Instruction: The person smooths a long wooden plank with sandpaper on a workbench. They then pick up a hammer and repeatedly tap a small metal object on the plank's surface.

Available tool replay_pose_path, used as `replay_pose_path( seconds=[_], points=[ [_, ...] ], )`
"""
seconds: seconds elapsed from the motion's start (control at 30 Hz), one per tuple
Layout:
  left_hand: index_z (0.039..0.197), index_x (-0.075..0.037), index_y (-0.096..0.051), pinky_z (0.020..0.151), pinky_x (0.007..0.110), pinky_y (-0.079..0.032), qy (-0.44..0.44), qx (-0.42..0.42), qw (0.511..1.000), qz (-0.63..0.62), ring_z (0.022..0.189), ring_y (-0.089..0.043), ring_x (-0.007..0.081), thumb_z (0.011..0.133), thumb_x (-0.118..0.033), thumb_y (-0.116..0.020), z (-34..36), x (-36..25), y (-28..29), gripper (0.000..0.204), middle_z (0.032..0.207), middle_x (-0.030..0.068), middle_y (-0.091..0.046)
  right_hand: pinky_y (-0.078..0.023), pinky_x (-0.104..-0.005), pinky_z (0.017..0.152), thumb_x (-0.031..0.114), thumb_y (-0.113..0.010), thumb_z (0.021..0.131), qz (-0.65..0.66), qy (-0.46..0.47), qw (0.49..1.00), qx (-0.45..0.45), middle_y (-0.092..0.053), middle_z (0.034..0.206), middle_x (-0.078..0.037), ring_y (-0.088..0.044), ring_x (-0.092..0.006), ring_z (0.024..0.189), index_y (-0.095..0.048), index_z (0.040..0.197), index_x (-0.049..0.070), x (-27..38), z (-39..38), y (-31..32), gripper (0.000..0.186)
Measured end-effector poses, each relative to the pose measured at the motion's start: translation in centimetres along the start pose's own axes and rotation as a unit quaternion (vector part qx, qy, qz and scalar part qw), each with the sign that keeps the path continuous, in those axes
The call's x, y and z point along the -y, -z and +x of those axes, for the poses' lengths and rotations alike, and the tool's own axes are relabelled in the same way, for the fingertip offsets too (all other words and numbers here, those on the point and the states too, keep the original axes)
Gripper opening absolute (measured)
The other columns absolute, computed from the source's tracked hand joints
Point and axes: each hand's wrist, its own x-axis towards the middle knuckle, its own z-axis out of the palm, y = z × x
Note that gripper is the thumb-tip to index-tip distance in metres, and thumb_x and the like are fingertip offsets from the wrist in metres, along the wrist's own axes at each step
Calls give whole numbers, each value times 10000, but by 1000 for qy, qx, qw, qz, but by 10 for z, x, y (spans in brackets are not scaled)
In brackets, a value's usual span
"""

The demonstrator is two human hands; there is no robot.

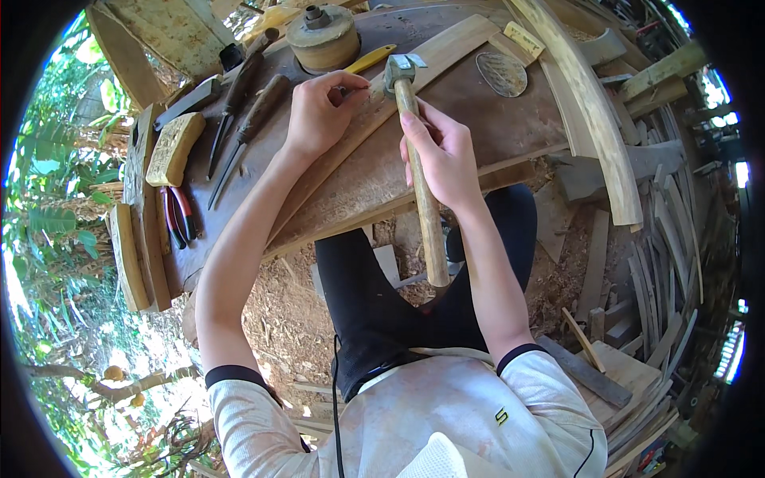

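Observation:
My right hand (pixel 448 155) grips a hammer (pixel 431 235) near the top of its wooden handle, with the metal head up and the handle end hanging past the bench edge. Just left of the hammer head, my left hand (pixel 319 111) is closed, thumb and forefinger pinched together; whatever they hold is too small to make out. Both hands are over a long thin wooden board (pixel 454 54) that lies slantwise across the brown workbench (pixel 510 123). Behind the left fingertips lies a yellow-handled tool (pixel 372 59), partly hidden.
Left on the bench are two dark-handled chisel-like tools (pixel 253 119), red-handled pliers (pixel 177 215) and a wooden block (pixel 175 150). A round wooden piece (pixel 323 40) stands at the back. An oval plate (pixel 502 74) and a long curved timber (pixel 594 119) lie right. Wood strips (pixel 673 231) pile beyond.

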Motion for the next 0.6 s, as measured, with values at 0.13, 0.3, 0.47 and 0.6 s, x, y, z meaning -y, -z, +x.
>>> replay_pose_path(
  seconds=[0.13,0.3,0.47,0.6],
  points=[
    [1044,-61,-799,564,253,-472,17,-57,997,-54,574,-542,56,896,-82,-780,3,0,-1,151,845,37,-781,-440,-258,469,323,-606,1090,-6,8,1000,5,-556,668,3,-532,-70,514,-641,1345,-18,-1,-1,0,427],
    [1034,-59,-796,558,266,-478,-21,-21,999,12,561,-552,78,899,-95,-783,0,-3,-1,140,825,55,-769,-433,-255,476,314,-606,1091,-8,5,1000,6,-552,669,9,-520,-61,518,-634,1364,-22,-2,0,0,434],
    [1032,-62,-796,566,280,-487,-21,-18,999,23,560,-558,102,895,-90,-782,0,-3,-2,141,830,73,-770,-433,-255,476,317,-609,1089,-12,5,1000,9,-553,670,11,-518,-57,523,-613,1413,-15,-3,0,0,463],
    [1036,-64,-796,567,287,-490,-26,-14,999,36,559,-559,113,887,-83,-781,0,-4,-2,152,850,75,-778,-436,-254,475,314,-611,1089,-17,7,1000,12,-554,670,9,-519,-57,526,-609,1424,-12,-1,0,0,468]
  ],
)
